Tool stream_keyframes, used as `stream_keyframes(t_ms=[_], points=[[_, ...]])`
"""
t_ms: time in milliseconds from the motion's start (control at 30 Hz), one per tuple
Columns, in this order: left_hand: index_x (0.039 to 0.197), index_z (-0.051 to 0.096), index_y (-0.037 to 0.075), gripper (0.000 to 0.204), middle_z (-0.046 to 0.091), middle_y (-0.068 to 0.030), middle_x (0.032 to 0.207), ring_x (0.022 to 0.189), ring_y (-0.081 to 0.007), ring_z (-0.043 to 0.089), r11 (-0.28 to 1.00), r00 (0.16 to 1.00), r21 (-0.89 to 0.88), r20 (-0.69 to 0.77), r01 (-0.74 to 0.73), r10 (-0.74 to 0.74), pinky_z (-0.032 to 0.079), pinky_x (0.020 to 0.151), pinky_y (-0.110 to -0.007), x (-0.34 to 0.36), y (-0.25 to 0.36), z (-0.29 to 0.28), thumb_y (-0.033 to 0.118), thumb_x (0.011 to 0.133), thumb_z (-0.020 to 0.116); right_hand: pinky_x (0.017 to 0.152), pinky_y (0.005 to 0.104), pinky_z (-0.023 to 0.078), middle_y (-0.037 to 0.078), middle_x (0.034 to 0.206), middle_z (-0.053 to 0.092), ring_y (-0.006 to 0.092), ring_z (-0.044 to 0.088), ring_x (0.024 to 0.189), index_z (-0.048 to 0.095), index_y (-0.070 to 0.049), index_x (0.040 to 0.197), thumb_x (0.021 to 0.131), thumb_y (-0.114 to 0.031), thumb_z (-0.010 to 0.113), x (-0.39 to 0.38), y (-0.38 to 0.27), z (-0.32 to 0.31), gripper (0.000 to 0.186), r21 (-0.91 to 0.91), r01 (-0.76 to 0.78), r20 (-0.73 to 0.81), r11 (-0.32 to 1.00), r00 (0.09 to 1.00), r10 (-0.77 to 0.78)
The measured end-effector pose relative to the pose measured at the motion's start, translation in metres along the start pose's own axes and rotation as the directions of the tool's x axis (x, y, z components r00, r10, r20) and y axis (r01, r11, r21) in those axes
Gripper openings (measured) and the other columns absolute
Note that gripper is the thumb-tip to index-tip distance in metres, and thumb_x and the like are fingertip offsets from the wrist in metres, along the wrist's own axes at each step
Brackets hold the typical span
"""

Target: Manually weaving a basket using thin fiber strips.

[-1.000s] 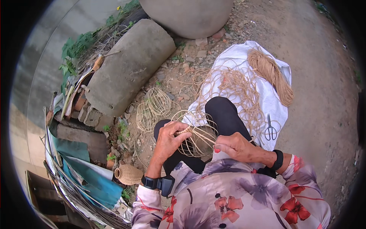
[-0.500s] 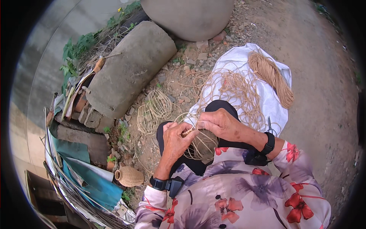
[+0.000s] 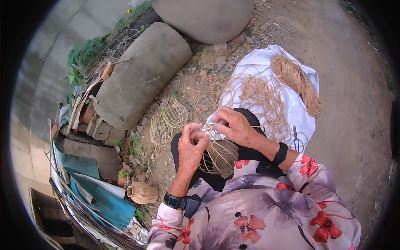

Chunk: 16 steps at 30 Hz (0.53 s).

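Note:
Over my lap is an open basket frame of thin, pale cane-like strands (image 3: 219, 157), its upper rim between my two hands. At the rim's left side, my left hand (image 3: 191, 145) has its thumb and fingers bent in around it. My right hand (image 3: 238, 130) pinches at the right side of the rim, fingertips close to the left ones. A tan cord (image 3: 255, 126) runs out to the right from behind my right hand. The exact strand between the fingertips is too small to make out.
A white sack (image 3: 239, 89) lies ahead under a loose tangle of cord (image 3: 262, 98) and a tan skein (image 3: 295, 83). Scissors (image 3: 296, 141) rest at its near right edge. Left are open cane frames (image 3: 168, 121), a small woven vase (image 3: 143, 193) and a concrete cylinder (image 3: 139, 77).
My right hand has shifted slightly left and up along the rim, and its wrist has moved left, uncovering more of the scissors. My left fingers have lifted and spread a little.

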<state>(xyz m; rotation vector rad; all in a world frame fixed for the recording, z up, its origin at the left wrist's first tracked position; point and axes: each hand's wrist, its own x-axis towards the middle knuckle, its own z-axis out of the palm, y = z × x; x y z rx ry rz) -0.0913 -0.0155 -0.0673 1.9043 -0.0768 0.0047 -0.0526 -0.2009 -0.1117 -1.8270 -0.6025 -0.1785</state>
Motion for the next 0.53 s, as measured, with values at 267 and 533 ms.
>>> stream_keyframes(t_ms=[267, 533], points=[[0.115, 0.049, 0.006, 0.037, 0.064, -0.0034, 0.089, 0.083, -0.0084, 0.060, 0.956, 0.999, -0.293, 0.046, 0.012, 0.001, 0.047, 0.077, -0.023, -0.006, -0.001, -0.006, -0.004, 0.084, 0.066, 0.081, 0.0420, 0.046, 0.015, 0.102, 0.054, 0.0332, 0.057, 0.100, 0.060, -0.003, 0.097, 0.086, -0.011, 0.059, 0.018, -0.017, -0.003, 0.014, -0.101, 0.258, 0.244, 0.961, 0.943, -0.228], [0.094, 0.060, 0.004, 0.021, 0.064, -0.0120, 0.089, 0.088, -0.0286, 0.060, 0.877, 0.961, 0.405, 0.201, -0.260, 0.192, 0.044, 0.088, -0.039, -0.008, -0.006, -0.019, 0.013, 0.077, 0.069, 0.074, 0.0443, 0.045, 0.020, 0.088, 0.059, 0.0365, 0.060, 0.084, 0.058, 0.000, 0.079, 0.089, -0.023, 0.054, 0.024, -0.038, -0.019, 0.025, 0.113, 0.089, 0.495, 0.990, 0.859, -0.133]])
